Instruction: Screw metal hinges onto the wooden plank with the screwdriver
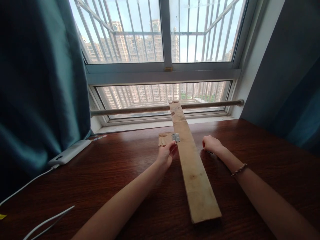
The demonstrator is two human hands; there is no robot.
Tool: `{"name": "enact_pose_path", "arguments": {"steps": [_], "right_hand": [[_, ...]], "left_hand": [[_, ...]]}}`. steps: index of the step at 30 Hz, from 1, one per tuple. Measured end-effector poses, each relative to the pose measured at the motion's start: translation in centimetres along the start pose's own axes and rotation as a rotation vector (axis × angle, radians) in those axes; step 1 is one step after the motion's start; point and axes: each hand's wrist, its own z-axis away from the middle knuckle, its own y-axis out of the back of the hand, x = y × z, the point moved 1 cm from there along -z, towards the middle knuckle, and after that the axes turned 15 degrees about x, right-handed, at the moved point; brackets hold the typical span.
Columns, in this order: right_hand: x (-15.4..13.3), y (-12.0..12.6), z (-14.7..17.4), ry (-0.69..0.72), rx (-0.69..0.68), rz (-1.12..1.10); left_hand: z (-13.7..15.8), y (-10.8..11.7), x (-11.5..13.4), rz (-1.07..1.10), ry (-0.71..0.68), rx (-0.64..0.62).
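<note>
A long wooden board (193,166) runs from near me toward the window, its far end at the metal rail. A small silver hinge (176,137) lies across the board's left edge. One leaf reaches over a short scrap of wood or cardboard (163,139) on the left. My left hand (167,152) pinches at the lower edge of the hinge, thumb on top, other fingers partly hidden beside the board. Right of the board, my right hand (211,144) is closed close to the tabletop. Something small and dark shows under it, too hidden to name.
The dark red wooden tabletop (120,173) reaches the window sill. A metal rail (207,105) crosses before the barred window. On the left, a white power strip (72,152) with a cable lies by a blue curtain (45,83). Another white cable (50,220) lies nearer.
</note>
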Motion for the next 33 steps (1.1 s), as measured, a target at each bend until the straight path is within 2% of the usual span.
{"name": "enact_pose_path", "arguments": {"steps": [9, 14, 16, 18, 20, 22, 26, 33], "right_hand": [[-0.2, -0.8, 0.1, -0.018, -0.012, -0.010], [-0.2, 0.6, -0.8, 0.038, 0.096, -0.174], [-0.9, 1.6, -1.1, 0.069, 0.212, -0.368], [-2.4, 2.2, -1.2, 0.088, 0.326, -0.687], [-4.5, 2.2, -1.2, 0.107, 0.381, -0.974], [-6.7, 1.8, -1.0, 0.133, 0.409, -1.075], [-9.6, 0.6, -0.6, 0.150, 0.541, -1.047], [-9.8, 0.0, -0.1, 0.224, 0.621, -0.960]], "left_hand": [[0.0, -0.1, 0.0, -0.008, 0.002, 0.029], [0.1, -0.1, 0.0, 0.003, -0.007, 0.024], [0.1, -0.1, -0.1, 0.004, -0.008, 0.024], [0.2, -0.2, 0.0, 0.007, -0.005, 0.026], [0.4, -0.2, 0.0, 0.011, 0.000, 0.029], [0.5, -0.3, 0.1, 0.008, 0.005, 0.033], [0.5, -0.2, 0.2, 0.005, 0.015, 0.032], [0.4, -0.2, 0.1, 0.011, 0.016, 0.031]]}}
